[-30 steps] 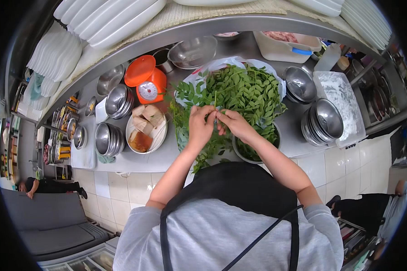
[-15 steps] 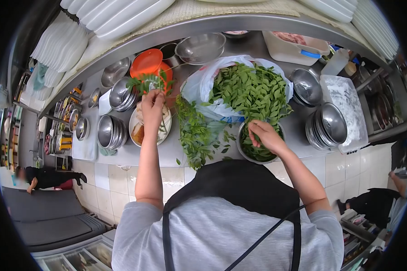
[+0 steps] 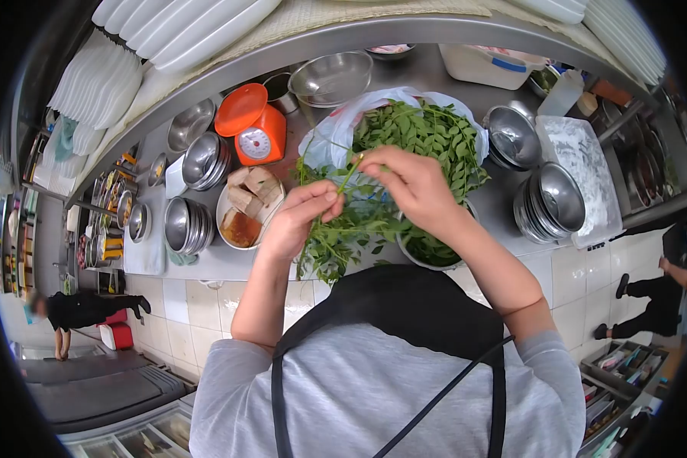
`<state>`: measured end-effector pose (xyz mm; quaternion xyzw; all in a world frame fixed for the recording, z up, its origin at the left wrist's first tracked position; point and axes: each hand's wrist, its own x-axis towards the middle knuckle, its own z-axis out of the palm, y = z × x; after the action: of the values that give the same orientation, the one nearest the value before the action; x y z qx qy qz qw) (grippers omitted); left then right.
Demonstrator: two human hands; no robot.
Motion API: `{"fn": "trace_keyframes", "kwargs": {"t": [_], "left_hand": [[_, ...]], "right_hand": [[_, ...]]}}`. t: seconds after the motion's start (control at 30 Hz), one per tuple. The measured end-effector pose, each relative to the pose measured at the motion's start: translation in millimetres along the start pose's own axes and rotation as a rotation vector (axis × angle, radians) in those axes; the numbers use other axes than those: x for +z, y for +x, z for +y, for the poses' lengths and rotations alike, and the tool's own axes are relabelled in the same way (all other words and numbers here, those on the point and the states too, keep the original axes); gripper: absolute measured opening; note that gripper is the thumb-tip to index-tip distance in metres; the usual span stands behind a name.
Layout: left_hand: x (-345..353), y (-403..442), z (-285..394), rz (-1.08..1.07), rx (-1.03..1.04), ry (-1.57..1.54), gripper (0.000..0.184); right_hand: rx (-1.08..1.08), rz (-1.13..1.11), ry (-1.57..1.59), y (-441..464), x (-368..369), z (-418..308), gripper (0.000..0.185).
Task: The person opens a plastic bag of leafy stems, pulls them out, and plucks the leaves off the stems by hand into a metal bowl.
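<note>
My left hand (image 3: 307, 217) is closed in a pinch on a leafy green sprig (image 3: 349, 174), low on its thin stem. At the stem's upper end, the thumb and finger of my right hand (image 3: 412, 187) pinch it too. Behind them stands a white plastic bag (image 3: 324, 145) full of pinnate green leaves (image 3: 420, 126). A loose pile of stems and leaves (image 3: 332, 256) lies below my hands on the counter. The metal bowl of plucked leaves (image 3: 429, 248) is partly hidden under my right forearm.
An orange dial scale (image 3: 263, 137) and a plate of meat-like chunks (image 3: 244, 202) are at left. Stacked metal bowls (image 3: 553, 202) stand on both sides. A white tub (image 3: 485, 69) sits at the back, a shelf of plates (image 3: 183, 30) overhead. Two other people are farther off.
My left hand has come down and right from before the scale with the sprig. My right hand has risen from the bowl of leaves and now grips the stem too.
</note>
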<state>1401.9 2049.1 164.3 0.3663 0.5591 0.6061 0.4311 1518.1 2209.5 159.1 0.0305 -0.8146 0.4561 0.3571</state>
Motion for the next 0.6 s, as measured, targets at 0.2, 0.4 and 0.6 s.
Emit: {"fn": "trace_keyframes", "kwargs": {"t": [0.2, 0.4, 0.6], "left_hand": [[4.5, 13.0, -13.9, 0.03, -0.01, 0.011, 0.022], [-6.7, 20.5, -20.9, 0.048, -0.093, -0.027, 0.02], [-50.4, 20.9, -23.2, 0.214, -0.018, -0.105, 0.019]], "right_hand": [[0.191, -0.282, 0.085, -8.8, 11.1, 19.2, 0.015], [0.276, -0.405, -0.012, -8.0, 0.8, 25.8, 0.023], [0.348, -0.424, 0.021, -28.2, -39.7, 39.5, 0.027]]}}
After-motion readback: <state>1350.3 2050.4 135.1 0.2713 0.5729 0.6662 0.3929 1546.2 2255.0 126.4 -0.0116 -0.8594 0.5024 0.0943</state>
